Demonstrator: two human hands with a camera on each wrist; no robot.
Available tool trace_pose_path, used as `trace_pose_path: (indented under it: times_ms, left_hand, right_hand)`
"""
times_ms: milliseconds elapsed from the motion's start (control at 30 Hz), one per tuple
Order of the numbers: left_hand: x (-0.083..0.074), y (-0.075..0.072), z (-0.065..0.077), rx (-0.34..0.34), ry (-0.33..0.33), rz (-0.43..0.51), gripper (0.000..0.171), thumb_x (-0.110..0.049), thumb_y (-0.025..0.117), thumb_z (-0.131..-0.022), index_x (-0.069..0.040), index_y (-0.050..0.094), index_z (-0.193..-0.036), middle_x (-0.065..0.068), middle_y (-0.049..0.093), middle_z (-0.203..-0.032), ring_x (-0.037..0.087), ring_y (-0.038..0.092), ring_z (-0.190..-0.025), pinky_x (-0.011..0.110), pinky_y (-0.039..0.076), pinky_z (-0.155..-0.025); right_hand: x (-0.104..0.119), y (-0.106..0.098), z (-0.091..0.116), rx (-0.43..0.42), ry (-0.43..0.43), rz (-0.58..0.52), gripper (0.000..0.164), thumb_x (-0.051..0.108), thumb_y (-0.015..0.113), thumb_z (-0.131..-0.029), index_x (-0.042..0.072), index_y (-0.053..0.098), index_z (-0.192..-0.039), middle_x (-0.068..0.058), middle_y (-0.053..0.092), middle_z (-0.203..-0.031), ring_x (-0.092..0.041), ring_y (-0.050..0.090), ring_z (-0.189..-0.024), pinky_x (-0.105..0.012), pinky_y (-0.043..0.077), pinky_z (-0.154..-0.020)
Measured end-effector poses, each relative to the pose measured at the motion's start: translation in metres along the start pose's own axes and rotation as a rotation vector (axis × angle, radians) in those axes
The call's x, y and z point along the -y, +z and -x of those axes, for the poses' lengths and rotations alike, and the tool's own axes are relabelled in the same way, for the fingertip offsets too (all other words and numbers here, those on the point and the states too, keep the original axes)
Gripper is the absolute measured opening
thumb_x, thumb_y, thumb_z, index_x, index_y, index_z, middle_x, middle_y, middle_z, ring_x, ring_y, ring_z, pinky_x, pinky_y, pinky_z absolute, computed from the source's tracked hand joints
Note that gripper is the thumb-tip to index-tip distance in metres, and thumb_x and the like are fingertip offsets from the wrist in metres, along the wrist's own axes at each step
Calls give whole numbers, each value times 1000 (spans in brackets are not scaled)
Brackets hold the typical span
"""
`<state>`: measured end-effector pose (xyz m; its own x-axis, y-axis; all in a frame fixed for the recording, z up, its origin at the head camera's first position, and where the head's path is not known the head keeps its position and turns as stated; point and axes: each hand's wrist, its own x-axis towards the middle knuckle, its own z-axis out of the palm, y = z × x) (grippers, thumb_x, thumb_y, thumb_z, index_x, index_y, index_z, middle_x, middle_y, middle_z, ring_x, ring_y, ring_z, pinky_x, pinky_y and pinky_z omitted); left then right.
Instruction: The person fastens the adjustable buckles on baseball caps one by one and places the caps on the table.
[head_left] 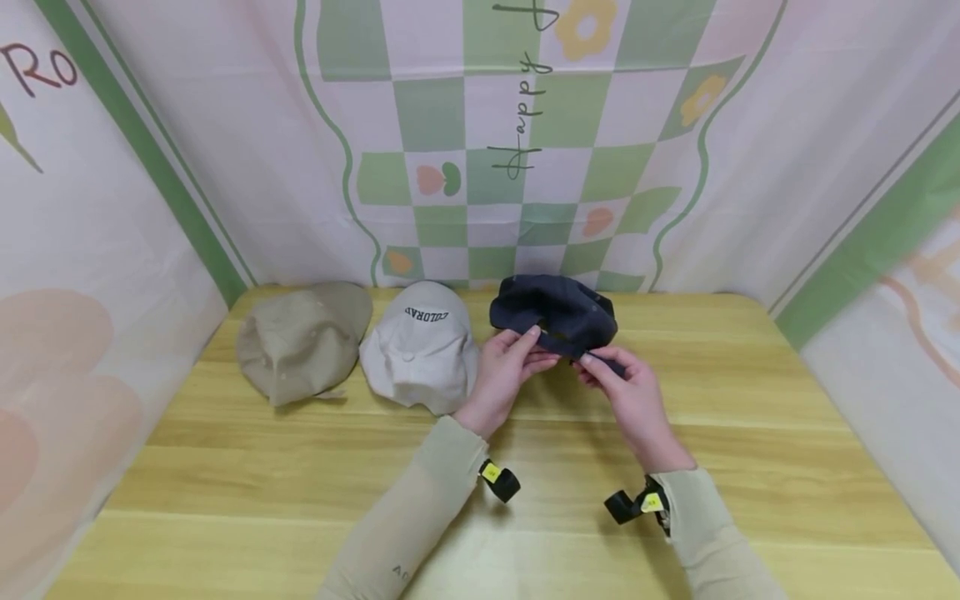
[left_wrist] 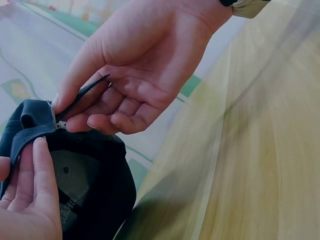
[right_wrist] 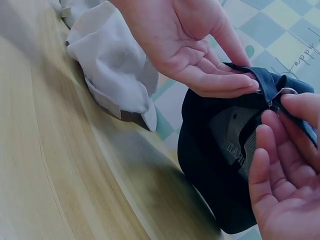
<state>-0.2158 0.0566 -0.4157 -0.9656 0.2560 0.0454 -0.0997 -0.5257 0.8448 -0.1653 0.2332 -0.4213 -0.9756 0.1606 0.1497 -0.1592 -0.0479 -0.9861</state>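
Note:
A dark navy cap [head_left: 555,304] is held up near the back of the table, its hollow inside showing in both wrist views. My left hand [head_left: 504,371] pinches the cap's rear band between thumb and fingers. Just to the right, my right hand [head_left: 633,404] pinches the cap's adjusting strap [left_wrist: 82,95] at a small metal buckle [right_wrist: 287,91]. The strap's loose end runs through the right hand, between thumb and fingers. Beside the left hand lies a light grey cap [head_left: 416,354] with dark lettering. Further left is a khaki cap [head_left: 303,342].
The caps are on a wooden table [head_left: 300,508]. A printed cloth [head_left: 427,108] with green checks hangs right behind it, and more cloth hangs at both sides. Each wrist wears a black strap [head_left: 506,483] over or near a beige sleeve [head_left: 420,508].

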Motion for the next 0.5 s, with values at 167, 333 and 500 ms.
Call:
trace_pose_path:
  times_ms: [167,333,500]
  left_hand:
    - [-2,0,0,-19,-33,40,17,-16,57,-106,1,60,-105,14,69,-85,21,70,-76,34,61,-79]
    - [-3,-2,-1,-40,-54,73,18,-15,59,-106,2,57,-111,15,66,-85,23,70,-77,34,61,-80]
    - [-3,-4,-1,-27,-57,68,21,-11,59,-105,6,56,-117,17,65,-86,26,71,-79,37,60,-83]
  right_hand:
    - [0,2,0,-74,-41,-45,12,2,71,-96,-8,66,-93,-7,69,-95,-20,67,-81,-27,59,-75]
    - [0,0,1,-119,-58,-83,12,-3,69,-95,-6,63,-86,-8,67,-99,-20,65,-80,-26,58,-74]
    - [2,-4,1,-133,-43,-69,14,-5,66,-95,-5,58,-83,-9,65,-102,-20,62,-83,-25,57,-76]
